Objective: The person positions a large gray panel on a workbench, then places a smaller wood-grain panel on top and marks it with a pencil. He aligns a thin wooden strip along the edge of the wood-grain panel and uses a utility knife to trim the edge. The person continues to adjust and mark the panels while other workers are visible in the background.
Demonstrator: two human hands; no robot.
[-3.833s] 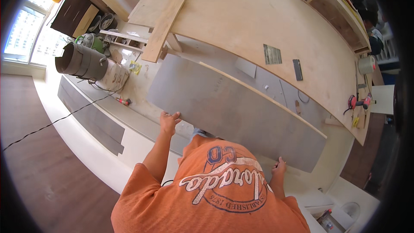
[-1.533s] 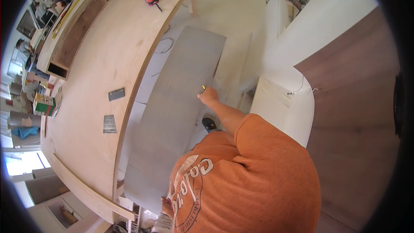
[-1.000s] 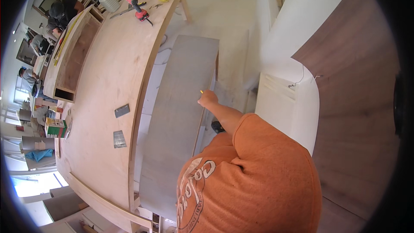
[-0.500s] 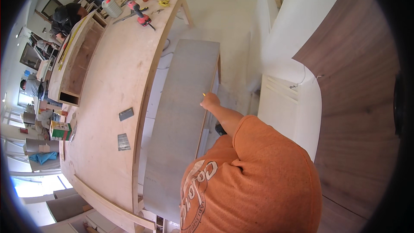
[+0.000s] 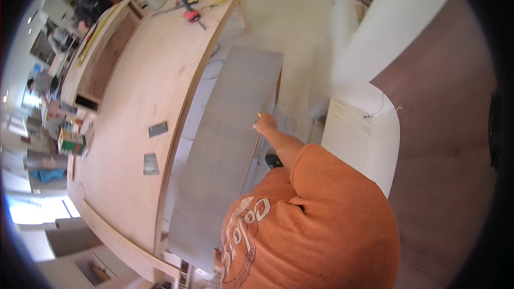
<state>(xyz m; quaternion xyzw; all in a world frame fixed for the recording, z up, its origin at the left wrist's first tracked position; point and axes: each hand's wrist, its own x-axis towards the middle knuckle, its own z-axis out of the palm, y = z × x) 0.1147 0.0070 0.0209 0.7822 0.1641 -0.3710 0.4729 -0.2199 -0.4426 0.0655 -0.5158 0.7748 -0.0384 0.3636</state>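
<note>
Grey board [image 5: 227, 123] runs alongside the wooden table's [image 5: 131, 96] long edge; right hand [image 5: 265, 123] is at the board's outer long edge, fingers curled closed on a small yellow stick [image 5: 259, 115], board face spreading tableward from the fingertips. Left hand [image 5: 217, 258] is at the board's near end, mostly behind the orange shirt [image 5: 332, 208]; can't tell its finger opening or grip.

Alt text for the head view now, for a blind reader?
A person in an orange shirt has the right hand, a small yellow object poking from it, at the edge of a gray panel. The left hand is partly hidden by its near end. A wooden table alongside bears a red drill.
</note>
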